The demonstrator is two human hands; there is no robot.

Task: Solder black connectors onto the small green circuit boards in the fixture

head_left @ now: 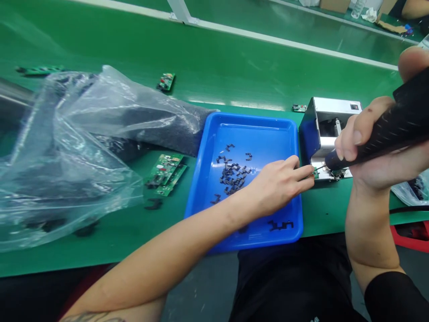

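My right hand (365, 129) is wrapped round a black electric screwdriver (389, 125), held tilted with its thin bit pointing left. The bit meets a small green circuit board (316, 173) at the front of a metal screw feeder (335, 105). My left hand (281, 181) reaches across a blue tray (246, 241) and pinches that board by its left edge, the fingertips partly covering it. In the tray, small black plastic clips (233, 176) lie in a loose pile, and a few more are near its front edge.
Left of the tray lie two stacked circuit boards (167, 172), a black plastic part (153, 204) and a large clear plastic bag (83, 129) with dark contents. More boards sit behind, one (166, 82) beyond the bag and another (299, 108) beside the feeder. A red object (410, 239) is at right.
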